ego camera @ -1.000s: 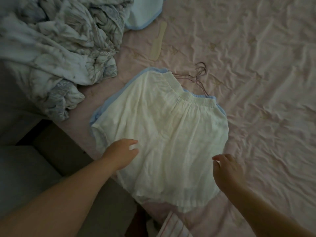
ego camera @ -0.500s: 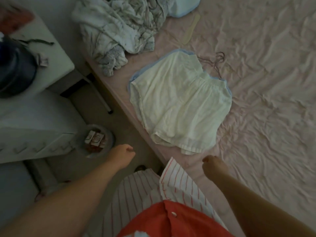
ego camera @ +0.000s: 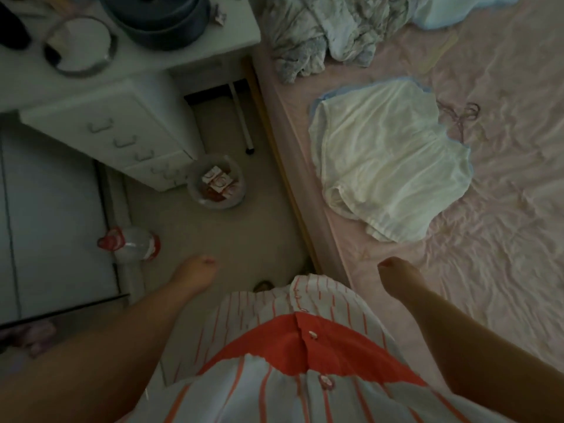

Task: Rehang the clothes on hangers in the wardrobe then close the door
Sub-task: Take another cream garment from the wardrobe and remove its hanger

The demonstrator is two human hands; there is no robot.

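White shorts (ego camera: 393, 160) lie flat on the pink bed sheet (ego camera: 503, 239), over a light blue garment whose edge (ego camera: 326, 96) shows at the upper left. A thin pinkish wire hanger (ego camera: 460, 117) lies on the sheet beside the shorts' waistband. My left hand (ego camera: 195, 274) hangs over the floor with loosely curled fingers and holds nothing. My right hand (ego camera: 396, 276) hovers above the bed's near edge, fingers curled under, empty, well short of the shorts. No wardrobe interior is in view.
A crumpled patterned blanket (ego camera: 320, 32) lies at the head of the bed. A white drawer unit (ego camera: 122, 129) stands at the left, with a small waste bin (ego camera: 216, 184) and a plastic bottle (ego camera: 131, 242) on the floor. A white panel (ego camera: 52, 209) fills the far left.
I have stepped back from the bed: both hands pulled away from the shorts and lowered, and the view now takes in the floor, drawers and bin. The shorts have not moved.
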